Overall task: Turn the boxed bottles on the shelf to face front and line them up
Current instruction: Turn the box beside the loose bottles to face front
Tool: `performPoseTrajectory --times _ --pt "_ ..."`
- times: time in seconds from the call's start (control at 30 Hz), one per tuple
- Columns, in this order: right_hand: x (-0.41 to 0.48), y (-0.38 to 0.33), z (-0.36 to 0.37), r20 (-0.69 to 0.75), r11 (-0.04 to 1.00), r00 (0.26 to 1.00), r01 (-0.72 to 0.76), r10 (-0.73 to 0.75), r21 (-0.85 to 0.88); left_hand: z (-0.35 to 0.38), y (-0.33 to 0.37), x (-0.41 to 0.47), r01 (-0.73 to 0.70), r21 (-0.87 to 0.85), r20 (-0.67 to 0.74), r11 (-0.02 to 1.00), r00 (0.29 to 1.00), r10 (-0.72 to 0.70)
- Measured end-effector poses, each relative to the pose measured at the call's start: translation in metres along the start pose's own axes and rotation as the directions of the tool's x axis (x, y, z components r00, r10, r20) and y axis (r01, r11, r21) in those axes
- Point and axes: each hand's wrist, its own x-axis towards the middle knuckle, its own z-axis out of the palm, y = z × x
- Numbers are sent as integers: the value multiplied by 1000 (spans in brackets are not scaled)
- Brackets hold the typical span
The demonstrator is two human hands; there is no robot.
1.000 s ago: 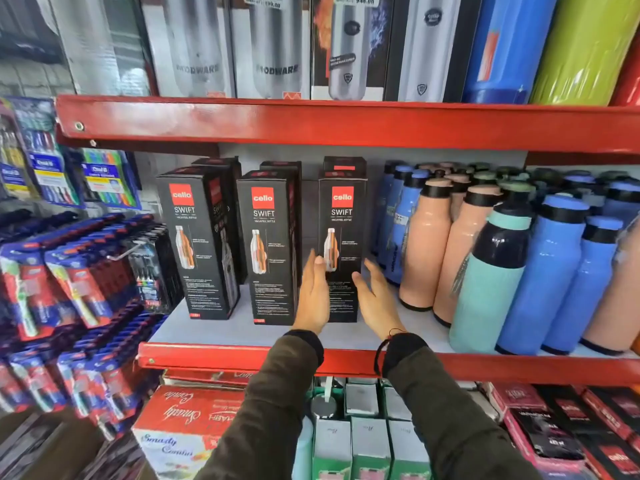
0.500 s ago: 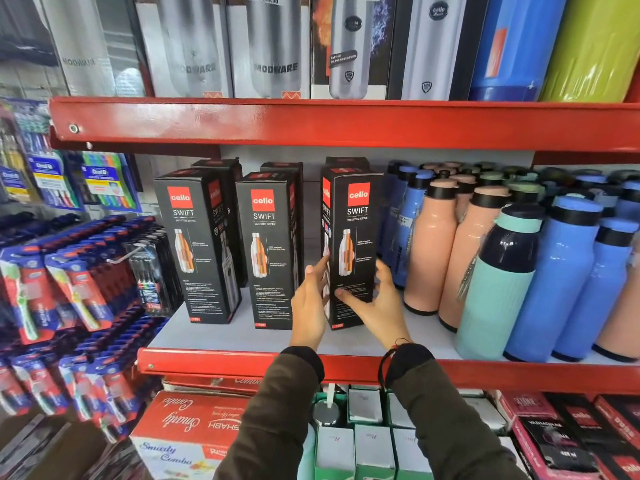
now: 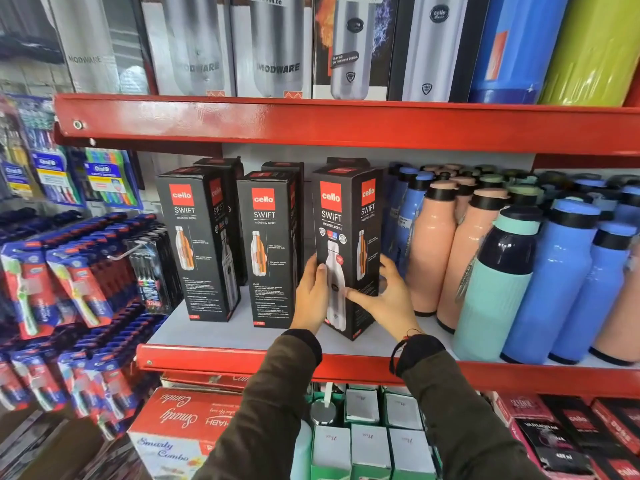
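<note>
Three black boxed bottles stand along the front of the grey shelf (image 3: 214, 336), with more boxes behind them. The left box (image 3: 195, 244) and the middle box (image 3: 268, 249) stand upright. The right box (image 3: 346, 237) is turned so that one corner points at me and two of its faces show. My left hand (image 3: 311, 296) presses on its left face, thumb on the box front. My right hand (image 3: 388, 299) grips its lower right side, fingers spread across the corner.
Peach, blue and teal loose bottles (image 3: 498, 271) crowd the shelf right of the boxes. Toothbrush packs (image 3: 69, 282) hang at the left. A red shelf lip (image 3: 311, 126) runs overhead under steel-bottle boxes. Below sit a red carton (image 3: 180, 424) and small green-white boxes.
The right box faced front a second ago with my hands open below it. Both hands have since taken hold of it and rotated it, so a corner now points forward.
</note>
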Motion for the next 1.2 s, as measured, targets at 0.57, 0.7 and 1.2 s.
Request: performPoseTrajectory --times 0.57,0.7,1.2 --pt "7 11 0 149 1000 989 13 -10 -14 7 -15 -3 -99 -32 -82 995 992 96" --pt "7 14 3 148 1000 989 18 -14 -22 6 -17 -1 -104 -7 -81 995 991 103" --pt "-3 26 17 -91 999 996 20 -17 29 0 -14 -8 -64 -9 -41 998 997 64"
